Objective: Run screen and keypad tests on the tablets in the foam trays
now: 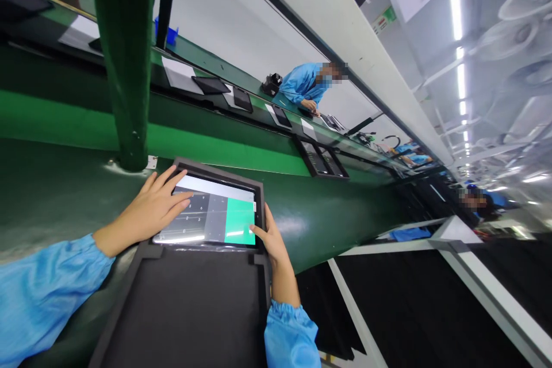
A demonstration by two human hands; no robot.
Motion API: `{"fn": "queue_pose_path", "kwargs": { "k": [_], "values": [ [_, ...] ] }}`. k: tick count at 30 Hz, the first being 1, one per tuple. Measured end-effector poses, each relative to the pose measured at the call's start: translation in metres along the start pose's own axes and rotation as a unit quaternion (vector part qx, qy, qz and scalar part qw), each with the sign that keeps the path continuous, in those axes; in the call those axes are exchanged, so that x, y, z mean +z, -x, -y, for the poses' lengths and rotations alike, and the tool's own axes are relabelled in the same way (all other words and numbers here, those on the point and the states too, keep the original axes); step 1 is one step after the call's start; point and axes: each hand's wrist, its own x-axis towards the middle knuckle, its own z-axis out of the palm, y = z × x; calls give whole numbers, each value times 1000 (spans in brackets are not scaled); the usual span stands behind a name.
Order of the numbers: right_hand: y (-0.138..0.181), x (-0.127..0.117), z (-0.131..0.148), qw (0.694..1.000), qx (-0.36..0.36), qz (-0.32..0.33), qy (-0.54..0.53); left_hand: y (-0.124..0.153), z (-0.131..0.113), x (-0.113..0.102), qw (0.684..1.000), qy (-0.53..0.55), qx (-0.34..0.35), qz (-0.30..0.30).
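A tablet [207, 215] with a lit screen lies in the far compartment of a black foam tray [194, 310]. Its screen shows a number keypad on dark grey with a green panel on the right. My left hand [161, 207] reaches over the tablet's left side, fingers spread, fingertips at the screen and the tray's far rim. At the right edge, my right hand [273, 238] grips the tray's side wall, its thumb over the green panel and its fingers outside. The near compartment of the tray shows bare black foam.
A green post [125, 63] rises from the green bench [297, 218] behind the tray. Beyond runs a conveyor line [207, 132] with several tablets and white sheets. Another tray [321, 158] holds two devices. A co-worker [306, 83] in blue sits across; dark panels on a white frame [457, 247] stand right.
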Motion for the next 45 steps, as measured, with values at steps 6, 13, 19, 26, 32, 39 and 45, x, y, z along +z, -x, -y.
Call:
{"fn": "queue_pose_path", "kwargs": {
  "k": [6, 13, 19, 26, 32, 39, 45],
  "values": [
    [2, 2, -1, 1000, 7, -5, -9, 3, -3, 0, 999, -7, -31, -41],
    [-1, 6, 4, 1000, -12, -17, 7, 6, 0, 2, 988, 76, -73, -113],
    [1, 10, 8, 999, -24, -38, 11, 8, 2, 2, 986, 104, -79, -109],
    [-1, 11, 6, 998, -21, -55, -1, 7, -3, -2, 985, 107, -78, -107],
    [9, 14, 10, 997, -16, -65, -27, 10, 3, 2, 971, 184, -130, -83],
    [64, 13, 1, 996, 20, -79, -24, 11, 10, 11, 944, 260, -197, -57],
    [88, 13, -10, 994, 25, -105, 16, 13, 8, 12, 936, 301, -181, -20]
  ]
}}
